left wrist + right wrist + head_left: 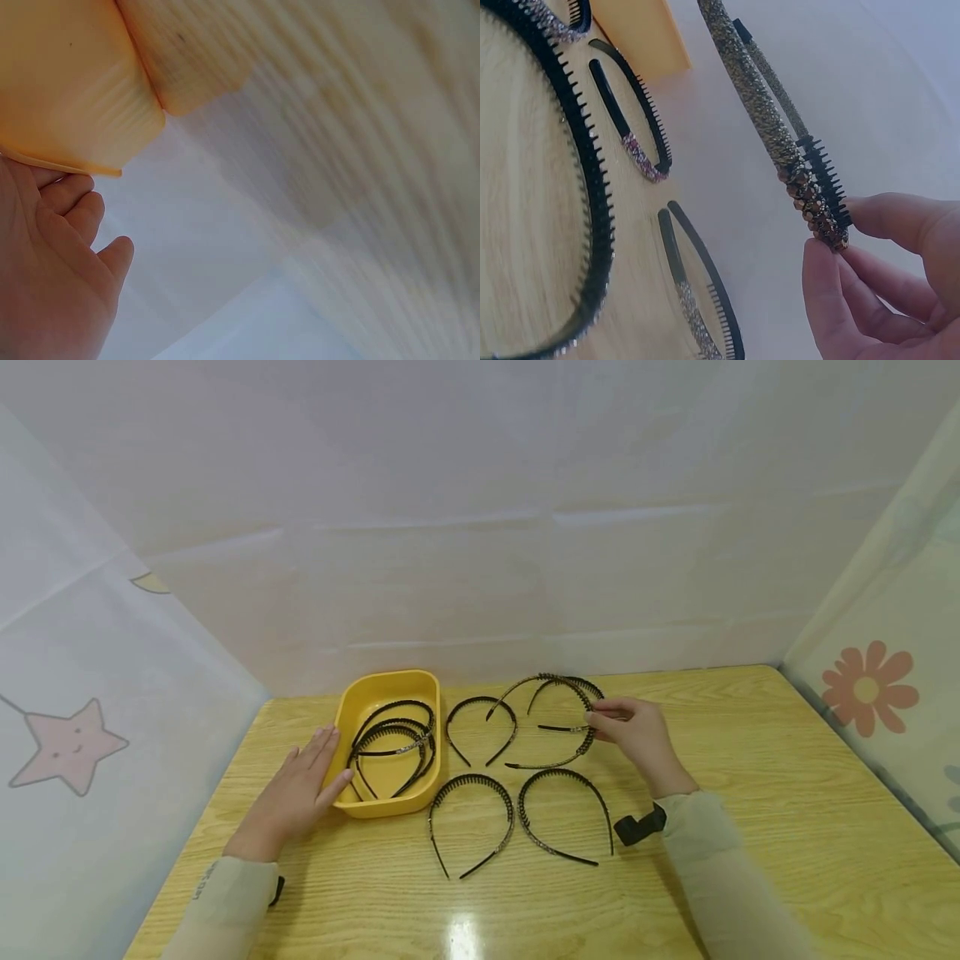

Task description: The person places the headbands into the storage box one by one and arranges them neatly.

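Note:
My right hand (637,735) pinches a gold-glitter headband (757,97) between thumb and fingers, at a toothed stretch studded with bronze-coloured beads. Held up over the table, this headband overlaps a black headband (534,695) lying at the back right. My left hand (292,797) rests against the left side of a yellow plastic bin (382,810), fingers extended along the rim and thumb at the front corner. Inside the bin lie several dark toothed headbands (405,703), overlapping one another. The left wrist view has the fingertips right at the bin's rim.
Right of the bin, a black headband (482,699) lies on the wooden table (787,777). Nearer the front are a front-left headband (512,814) and a front-right headband (592,791), side by side. White cloth (480,568) hangs behind the table, with printed cloth (866,689) at the sides.

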`<state>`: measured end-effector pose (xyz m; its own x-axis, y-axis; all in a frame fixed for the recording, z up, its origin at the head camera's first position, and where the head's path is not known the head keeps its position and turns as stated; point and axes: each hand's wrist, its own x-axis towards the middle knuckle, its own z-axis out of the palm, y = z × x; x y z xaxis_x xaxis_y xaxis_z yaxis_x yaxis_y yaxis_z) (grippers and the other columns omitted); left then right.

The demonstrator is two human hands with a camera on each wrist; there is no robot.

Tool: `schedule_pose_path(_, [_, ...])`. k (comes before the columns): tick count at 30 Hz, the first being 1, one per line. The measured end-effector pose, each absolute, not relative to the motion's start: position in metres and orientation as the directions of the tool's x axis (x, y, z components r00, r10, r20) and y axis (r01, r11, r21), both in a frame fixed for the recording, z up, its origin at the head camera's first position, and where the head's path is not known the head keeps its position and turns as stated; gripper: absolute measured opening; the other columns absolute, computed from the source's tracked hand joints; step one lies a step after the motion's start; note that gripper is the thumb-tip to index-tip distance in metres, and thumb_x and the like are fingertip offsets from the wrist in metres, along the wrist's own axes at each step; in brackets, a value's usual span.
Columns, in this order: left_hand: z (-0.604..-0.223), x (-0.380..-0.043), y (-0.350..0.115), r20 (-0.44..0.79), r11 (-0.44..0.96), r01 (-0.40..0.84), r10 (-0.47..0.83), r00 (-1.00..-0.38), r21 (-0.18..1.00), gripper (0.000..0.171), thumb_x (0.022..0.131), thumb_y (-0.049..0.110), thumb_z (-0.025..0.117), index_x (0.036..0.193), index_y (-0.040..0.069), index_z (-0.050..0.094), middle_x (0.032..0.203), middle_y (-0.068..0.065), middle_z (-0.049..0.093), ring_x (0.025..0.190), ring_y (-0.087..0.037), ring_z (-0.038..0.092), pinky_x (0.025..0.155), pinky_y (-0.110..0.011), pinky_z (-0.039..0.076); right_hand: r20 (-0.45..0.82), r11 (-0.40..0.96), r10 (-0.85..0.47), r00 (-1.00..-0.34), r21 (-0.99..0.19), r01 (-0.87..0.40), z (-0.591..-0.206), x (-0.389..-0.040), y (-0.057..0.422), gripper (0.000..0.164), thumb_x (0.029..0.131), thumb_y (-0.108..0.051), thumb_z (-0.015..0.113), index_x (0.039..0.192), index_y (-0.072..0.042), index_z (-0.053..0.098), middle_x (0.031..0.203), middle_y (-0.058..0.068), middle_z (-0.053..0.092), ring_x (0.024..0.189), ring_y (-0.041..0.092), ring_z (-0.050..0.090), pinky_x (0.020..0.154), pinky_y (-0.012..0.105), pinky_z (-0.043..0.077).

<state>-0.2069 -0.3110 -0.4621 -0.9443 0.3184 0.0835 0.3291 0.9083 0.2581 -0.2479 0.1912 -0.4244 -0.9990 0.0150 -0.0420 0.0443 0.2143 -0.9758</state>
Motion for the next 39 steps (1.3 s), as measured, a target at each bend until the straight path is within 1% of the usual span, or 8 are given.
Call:
schedule_pose_path(8, [-0.461,-0.207,-0.311,0.087,0.91,0.331,0.32,-0.944,0.25,0.078,0.109,0.049,0.039,0.161,-0.003,0.014,0.169,-0.019,0.01,0.154,-0.039,0.01,0.122,-0.063,0.011,-0.048,0.157,0.025,-0.999,-0.986,0.052,-0.417,-0.251,0.171,0.044,0.092,-0.02,0.078,0.13,-0.001,0.065,0.12,0.016,0.067,0.095,0.015,0.072,0.09,0.038,0.06])
schedule_pose_path(13, [-0.461,-0.207,-0.311,0.092,0.91,0.335,0.322,-0.942,0.244,0.078,0.108,0.05,0.039,0.161,-0.003,0.014,0.168,-0.019,0.011,0.154,-0.039,0.011,0.122,-0.063,0.013,-0.029,0.146,0.028,-0.999,-0.989,0.033,-0.413,-0.254,0.156,0.04,0.093,-0.018,0.077,0.127,-0.001,0.067,0.118,0.016,0.068,0.092,0.017,0.073,0.088,0.037,0.061])
schedule_pose_path(14, [-0.461,-0.207,-0.311,0.093,0.91,0.335,0.322,-0.942,0.245,0.078,0.108,0.05,0.039,0.161,-0.003,0.015,0.168,-0.02,0.011,0.154,-0.039,0.011,0.122,-0.063,0.013,-0.027,0.142,0.03,-0.999,-0.989,0.03,-0.413,-0.255,0.153,0.039,0.093,-0.018,0.077,0.127,-0.001,0.068,0.117,0.016,0.068,0.091,0.017,0.073,0.088,0.038,0.061])
schedule_pose_path(20, [-0.461,-0.208,-0.31,0.098,0.908,0.339,0.325,-0.941,0.245,0.078,0.108,0.049,0.04,0.161,-0.002,0.015,0.168,-0.02,0.012,0.154,-0.039,0.012,0.122,-0.063,0.013,0.006,0.124,0.025,-1.0,-0.992,-0.003,-0.412,-0.256,0.139,0.037,0.091,-0.016,0.079,0.124,-0.002,0.069,0.114,0.015,0.07,0.089,0.017,0.073,0.085,0.036,0.062])
schedule_pose_path(24, [-0.461,-0.208,-0.311,0.096,0.909,0.34,0.326,-0.941,0.242,0.078,0.108,0.05,0.039,0.161,-0.002,0.014,0.168,-0.02,0.011,0.154,-0.04,0.012,0.122,-0.063,0.013,0.042,0.106,0.012,-0.999,-0.994,-0.041,-0.411,-0.256,0.129,0.033,0.09,-0.012,0.078,0.12,-0.002,0.071,0.111,0.016,0.071,0.089,0.019,0.073,0.082,0.035,0.062])
schedule_pose_path(28, [-0.462,-0.208,-0.311,0.098,0.908,0.341,0.326,-0.94,0.242,0.078,0.108,0.05,0.038,0.161,-0.002,0.014,0.168,-0.02,0.012,0.154,-0.04,0.012,0.122,-0.063,0.012,0.058,0.088,0.007,-0.998,-0.994,-0.057,-0.413,-0.257,0.12,0.03,0.09,-0.01,0.078,0.117,0.0,0.071,0.108,0.015,0.071,0.088,0.019,0.073,0.082,0.036,0.062])
schedule_pose_path(34, [-0.462,-0.207,-0.312,0.095,0.909,0.339,0.325,-0.941,0.244,0.078,0.108,0.049,0.039,0.161,-0.002,0.014,0.168,-0.02,0.011,0.154,-0.04,0.011,0.122,-0.063,0.013,0.058,0.07,-0.014,-0.998,-0.996,-0.059,-0.415,-0.259,0.105,0.032,0.09,-0.009,0.078,0.12,0.002,0.071,0.109,0.017,0.071,0.09,0.019,0.073,0.083,0.036,0.062])
schedule_pose_path(39, [-0.463,-0.207,-0.312,0.098,0.907,0.339,0.324,-0.941,0.249,0.078,0.108,0.049,0.04,0.161,-0.002,0.014,0.169,-0.018,0.01,0.154,-0.039,0.011,0.122,-0.063,0.012,0.043,0.064,-0.016,-0.999,-0.997,-0.044,-0.415,-0.259,0.092,0.034,0.09,-0.013,0.079,0.12,-0.001,0.071,0.11,0.016,0.071,0.092,0.023,0.074,0.086,0.041,0.061])
